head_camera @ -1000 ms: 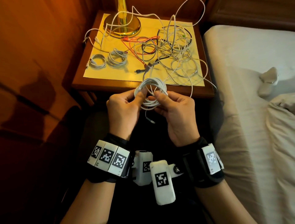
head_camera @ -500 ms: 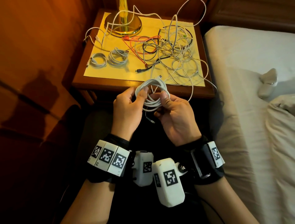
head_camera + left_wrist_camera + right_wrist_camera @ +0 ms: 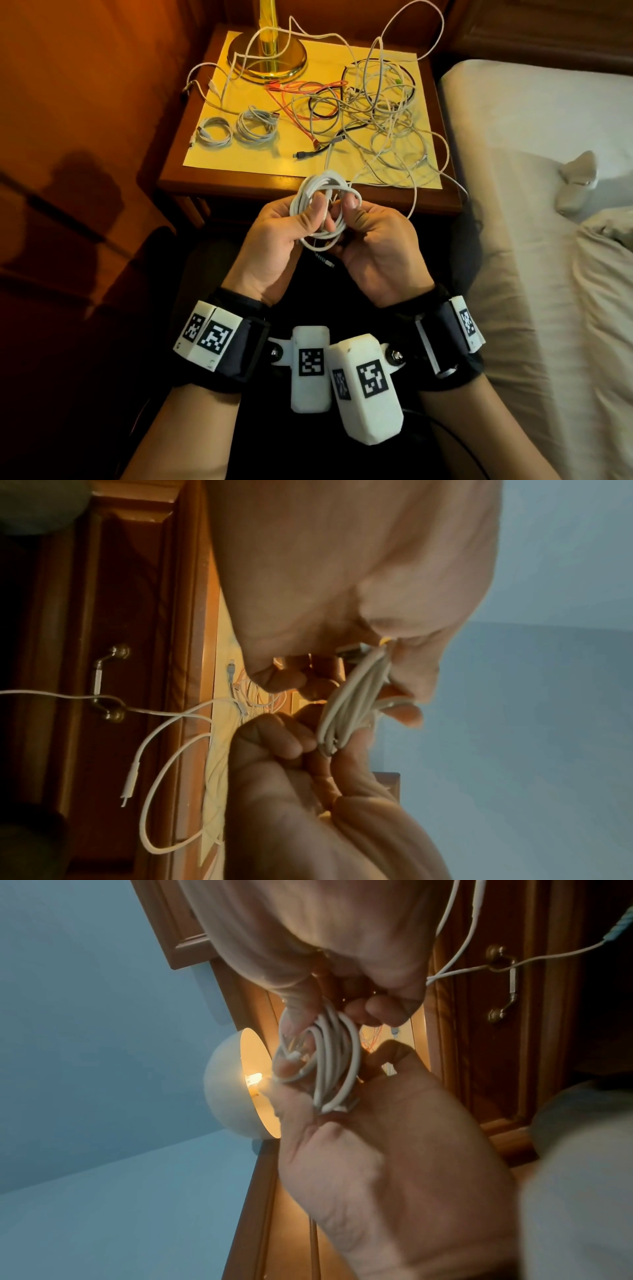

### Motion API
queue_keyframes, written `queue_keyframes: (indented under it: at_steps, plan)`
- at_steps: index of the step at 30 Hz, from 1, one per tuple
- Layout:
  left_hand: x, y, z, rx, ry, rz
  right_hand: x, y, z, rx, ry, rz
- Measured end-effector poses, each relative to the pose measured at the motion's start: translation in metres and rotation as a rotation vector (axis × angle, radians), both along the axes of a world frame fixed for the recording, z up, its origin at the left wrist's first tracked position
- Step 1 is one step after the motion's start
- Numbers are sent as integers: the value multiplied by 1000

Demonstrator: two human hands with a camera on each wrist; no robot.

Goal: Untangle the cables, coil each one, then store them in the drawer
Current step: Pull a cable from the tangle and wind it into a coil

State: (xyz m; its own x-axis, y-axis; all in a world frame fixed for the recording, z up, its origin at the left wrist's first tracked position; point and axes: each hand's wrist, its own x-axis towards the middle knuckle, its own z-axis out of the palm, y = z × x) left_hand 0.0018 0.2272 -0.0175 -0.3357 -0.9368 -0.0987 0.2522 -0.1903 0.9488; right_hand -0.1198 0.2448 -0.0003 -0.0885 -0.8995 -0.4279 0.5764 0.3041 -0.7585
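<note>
Both hands hold a white coiled cable point(image 3: 310, 192) in front of the nightstand's front edge. My left hand point(image 3: 317, 214) pinches the coil's left side, thumb on top. The right hand point(image 3: 347, 214) grips its right side, thumb up against the loops. The coil's loops show bunched between the fingers in the left wrist view point(image 3: 352, 696) and the right wrist view point(image 3: 332, 1056). One plug end point(image 3: 325, 263) dangles below the hands. A tangle of white, red and black cables point(image 3: 370, 113) lies on the nightstand point(image 3: 219, 186). Two small coiled cables point(image 3: 214, 132) point(image 3: 255, 126) lie at its left.
A brass lamp base point(image 3: 267, 58) stands at the back of the nightstand. The drawer front below has a brass handle point(image 3: 103, 681) with a loose white cable hanging across it. A bed point(image 3: 531, 222) lies close on the right, and a wooden wall panel on the left.
My right hand has turned so its thumb now stands up against the coil. The loops have been drawn tighter between the two hands. The cables on the nightstand have not moved.
</note>
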Motion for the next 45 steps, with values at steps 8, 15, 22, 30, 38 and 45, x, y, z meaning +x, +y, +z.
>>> queue_keyframes:
  at_steps: [8,15,22,30,38,45]
  plan:
    - [1,5,3,27,59,-42,6,4,-2,42,69,-31]
    - [-3,1,13,-38,-195,66,-9,4,-6,-61,301,-61]
    - [-1,-3,5,-110,-362,221,-6,7,-6,-170,316,-24]
    - [-6,-14,7,198,-150,369,-2,8,-9,-268,278,26]
    - [10,-18,20,-29,-296,73,-11,-12,-14,-299,166,0]
    - [50,-91,17,-36,-555,230,-16,-59,-25,-131,248,-24]
